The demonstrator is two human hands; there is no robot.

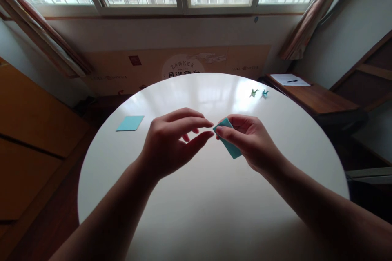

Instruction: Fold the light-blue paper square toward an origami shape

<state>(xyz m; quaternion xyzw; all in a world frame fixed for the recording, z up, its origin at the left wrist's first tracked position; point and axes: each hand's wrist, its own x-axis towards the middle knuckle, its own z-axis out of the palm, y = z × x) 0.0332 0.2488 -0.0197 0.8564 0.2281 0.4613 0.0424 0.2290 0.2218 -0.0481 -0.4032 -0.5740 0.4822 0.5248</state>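
Note:
Between the thumb and fingers of my right hand (249,134) is a folded strip of teal origami paper (228,140), held slantwise above the table. My left hand (176,136) is just to its left, thumb and index finger apart, the tips close to the paper's upper left corner. Nothing shows between those left fingertips. A flat stack or sheet of teal square paper (130,123) lies on the table, left of my left hand. Farther back on the right stand two small folded paper cranes, a green crane (254,93) and a blue crane (265,94).
The round white table (196,212) fills the middle. Beyond its right edge, a brown wooden surface (321,100) carries white paper (289,80) and a dark pen (292,81). A printed cardboard panel (245,59) stands behind the table, under the windows. An orange-brown cabinet (27,130) is at left.

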